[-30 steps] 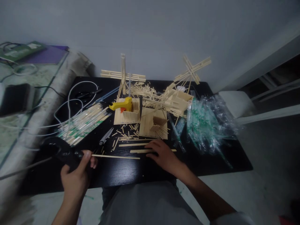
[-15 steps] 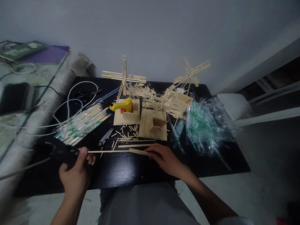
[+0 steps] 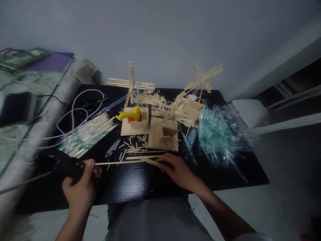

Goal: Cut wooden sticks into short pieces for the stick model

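Note:
At the left front of the black table, my left hand is closed round a dark tool with a cord; a long thin wooden stick runs rightward from its fingertips. Near the table's middle front, my right hand pinches the end of a short wooden piece, which lies slanted across the long stick. More long sticks lie just beyond. A yellow glue gun rests on a wooden box and base behind them. Grey scissors lie between the hands, farther back.
Stick models with crossed blades stand at the back of the black table. Bagged sticks and a white cable are on the left. Crumpled plastic wrappers pile up on the right. Cut stick bits are scattered mid-table.
The short wooden piece in my right hand has tilted slightly, its far end now higher over the long stick. My left hand has barely moved. The view has shifted a little.

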A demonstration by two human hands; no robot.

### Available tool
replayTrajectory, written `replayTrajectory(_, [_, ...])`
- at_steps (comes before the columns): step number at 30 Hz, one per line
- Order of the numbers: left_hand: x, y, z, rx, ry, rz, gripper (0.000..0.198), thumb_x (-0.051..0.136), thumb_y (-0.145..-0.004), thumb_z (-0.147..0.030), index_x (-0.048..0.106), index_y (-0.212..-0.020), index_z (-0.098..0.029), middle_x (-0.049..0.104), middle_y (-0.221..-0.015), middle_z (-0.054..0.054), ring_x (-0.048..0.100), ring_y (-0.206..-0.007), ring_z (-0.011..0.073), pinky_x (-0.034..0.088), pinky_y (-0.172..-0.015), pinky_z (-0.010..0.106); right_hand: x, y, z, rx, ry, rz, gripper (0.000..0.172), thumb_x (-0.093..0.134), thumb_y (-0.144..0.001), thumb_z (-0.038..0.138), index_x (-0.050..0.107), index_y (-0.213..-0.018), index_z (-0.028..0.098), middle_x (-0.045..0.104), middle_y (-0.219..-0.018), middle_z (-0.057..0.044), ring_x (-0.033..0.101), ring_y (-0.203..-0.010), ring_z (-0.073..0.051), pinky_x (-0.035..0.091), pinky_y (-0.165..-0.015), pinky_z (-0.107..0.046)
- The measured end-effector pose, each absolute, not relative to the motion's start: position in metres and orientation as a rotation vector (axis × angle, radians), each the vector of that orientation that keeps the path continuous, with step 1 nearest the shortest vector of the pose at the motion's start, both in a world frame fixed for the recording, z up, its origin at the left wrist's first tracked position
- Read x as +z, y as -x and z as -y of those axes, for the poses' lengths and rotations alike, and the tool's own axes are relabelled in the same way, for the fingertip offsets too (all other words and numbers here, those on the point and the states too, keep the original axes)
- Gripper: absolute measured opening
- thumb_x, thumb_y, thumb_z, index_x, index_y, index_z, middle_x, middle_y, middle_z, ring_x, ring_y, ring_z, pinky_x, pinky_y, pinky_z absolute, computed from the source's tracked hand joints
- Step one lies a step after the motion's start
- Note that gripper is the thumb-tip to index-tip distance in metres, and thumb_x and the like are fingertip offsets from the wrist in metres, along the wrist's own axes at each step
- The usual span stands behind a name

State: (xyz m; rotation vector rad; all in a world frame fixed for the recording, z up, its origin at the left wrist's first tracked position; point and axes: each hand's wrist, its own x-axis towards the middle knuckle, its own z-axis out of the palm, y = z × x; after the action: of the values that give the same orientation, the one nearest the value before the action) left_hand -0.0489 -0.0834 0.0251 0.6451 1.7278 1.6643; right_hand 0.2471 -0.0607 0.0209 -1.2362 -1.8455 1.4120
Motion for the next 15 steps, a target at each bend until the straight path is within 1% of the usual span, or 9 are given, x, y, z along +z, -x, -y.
replayTrajectory(3, [0.023,0.054,0.084,1.694,-0.571,-1.726,0.037,0.092,-0.066,-0.035,0.062,-0.072,-0.015,0.053,-0.056,-0.006,0.049,-0.051,0.0088,0.041,-0.051,0.025,0.02,-0.249,0.06,1.395,1.255,1.864,0.013,0.066,-0.099,0.021,0.076,-0.107,0.021,0.07,-0.099,-0.003,0.069,-0.087,-0.016,0.051,-0.08,-0.027])
replayTrajectory(6, [0.022,0.061,0.082,1.618,-0.61,-1.775,0.034,0.091,-0.069,-0.034,0.064,-0.074,-0.015,0.056,-0.057,-0.005,0.051,-0.051,0.0097,0.041,-0.05,0.025,0.021,-0.248,0.059,1.393,1.252,1.884,0.011,0.073,-0.095,0.019,0.077,-0.105,0.022,0.072,-0.102,-0.004,0.069,-0.095,-0.018,0.05,-0.084,-0.028])
replayTrajectory(10, [0.021,0.064,0.078,1.498,-0.679,-1.776,0.035,0.089,-0.072,-0.039,0.063,-0.076,-0.017,0.053,-0.057,-0.006,0.049,-0.052,0.0107,0.04,-0.05,0.025,0.019,-0.239,0.062,1.419,1.218,1.846,0.011,0.074,-0.094,0.016,0.078,-0.102,0.021,0.074,-0.098,-0.003,0.069,-0.092,-0.017,0.049,-0.083,-0.027])
replayTrajectory(15, [0.014,0.046,0.077,1.248,-0.765,-1.824,0.042,0.088,-0.068,-0.051,0.064,-0.075,-0.016,0.054,-0.058,-0.004,0.047,-0.051,0.0101,0.038,-0.047,0.023,0.01,-0.22,0.067,1.378,1.218,1.768,0.008,0.077,-0.089,0.013,0.077,-0.095,0.02,0.074,-0.093,-0.002,0.068,-0.089,-0.017,0.049,-0.083,-0.028])
